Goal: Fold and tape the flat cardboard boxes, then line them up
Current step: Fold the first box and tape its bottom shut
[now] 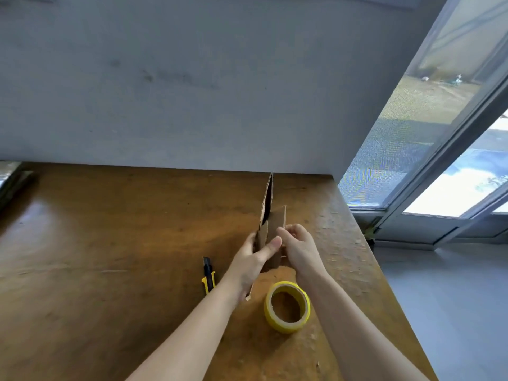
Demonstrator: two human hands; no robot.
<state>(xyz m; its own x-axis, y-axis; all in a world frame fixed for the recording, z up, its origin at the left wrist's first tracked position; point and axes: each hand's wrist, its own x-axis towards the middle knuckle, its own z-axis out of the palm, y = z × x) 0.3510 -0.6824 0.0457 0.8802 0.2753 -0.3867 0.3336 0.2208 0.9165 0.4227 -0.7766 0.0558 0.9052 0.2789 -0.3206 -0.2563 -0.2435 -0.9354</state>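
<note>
A brown flat cardboard box [270, 215] stands on edge on the wooden table [110, 243], seen nearly edge-on, its flaps slightly parted. My left hand [251, 262] grips its near end, thumb across the right face and fingers behind the left face. My right hand [298, 248] is at the box's right side with fingers curled, pinching a flap edge near the top. A roll of yellow tape [287, 306] lies flat on the table just below my hands. A yellow and black utility knife [208, 274] lies left of my left wrist.
The grey wall [192, 92] runs along the table's far edge. The table's right edge [384, 270] drops to a grey floor beside a window [426, 133]. A dark object [11, 182] sits at the far left corner of the table.
</note>
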